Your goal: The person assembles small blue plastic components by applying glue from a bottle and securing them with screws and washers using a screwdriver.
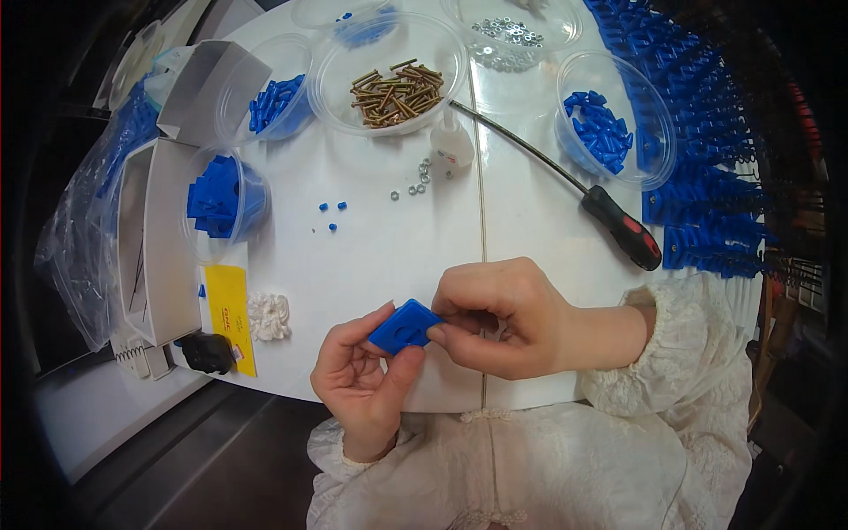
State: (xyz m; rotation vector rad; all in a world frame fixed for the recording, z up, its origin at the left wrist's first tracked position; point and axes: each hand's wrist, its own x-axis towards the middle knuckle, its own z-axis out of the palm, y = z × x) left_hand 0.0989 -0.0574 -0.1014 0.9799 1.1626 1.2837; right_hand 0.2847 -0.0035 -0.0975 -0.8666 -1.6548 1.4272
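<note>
A small blue square plastic piece, with a round recess in its face, is held tilted above the near edge of the white table. My left hand grips it by its left and lower sides between thumb and fingers. At its right corner, my right hand is closed in a pinch with thumb and fingertips against the piece. Anything small between those right fingertips is hidden. Farther off on the table lie a few tiny blue caps and several loose hex nuts.
Clear plastic tubs hold brass-coloured screws, metal nuts and blue parts. A black-handled screwdriver lies at right, near rows of blue pieces. A small white bottle stands mid-table. At left are a yellow card and crumpled tissue.
</note>
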